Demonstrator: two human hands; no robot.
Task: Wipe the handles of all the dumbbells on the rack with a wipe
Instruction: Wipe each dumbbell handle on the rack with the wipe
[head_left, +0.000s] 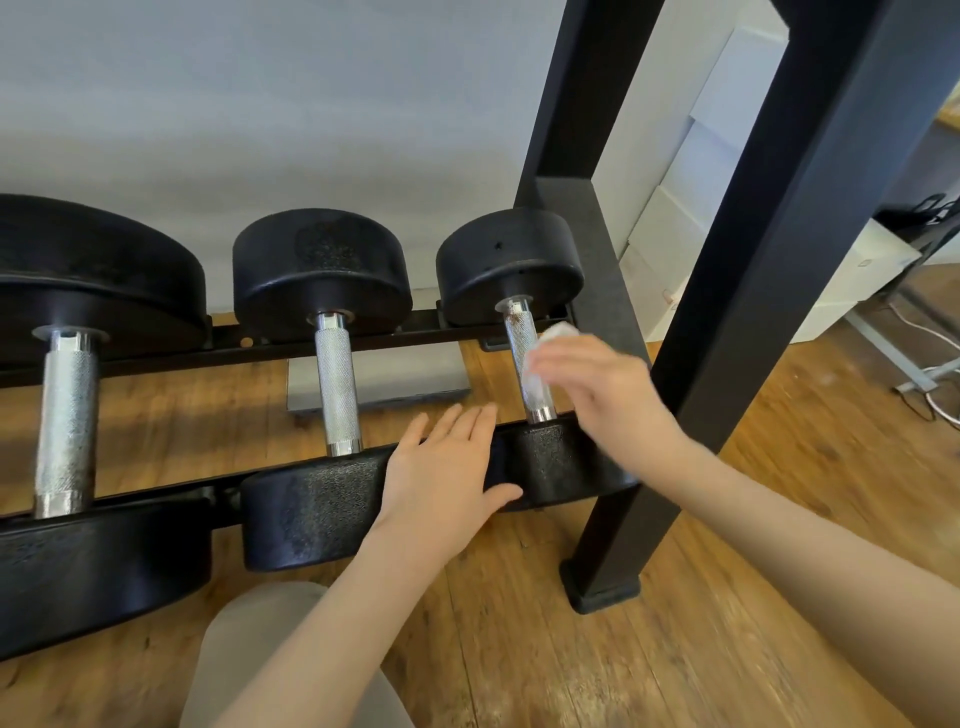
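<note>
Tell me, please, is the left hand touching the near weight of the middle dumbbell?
Touching: the head view shows the left hand lying flat on the middle dumbbell's near weight, its fingers straight.

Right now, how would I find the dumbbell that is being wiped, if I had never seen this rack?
Find the black rack post on the right. The smallest dumbbell lies just left of it, last in the row. Its handle alone has the white wipe, held by the right hand, against it.
</note>
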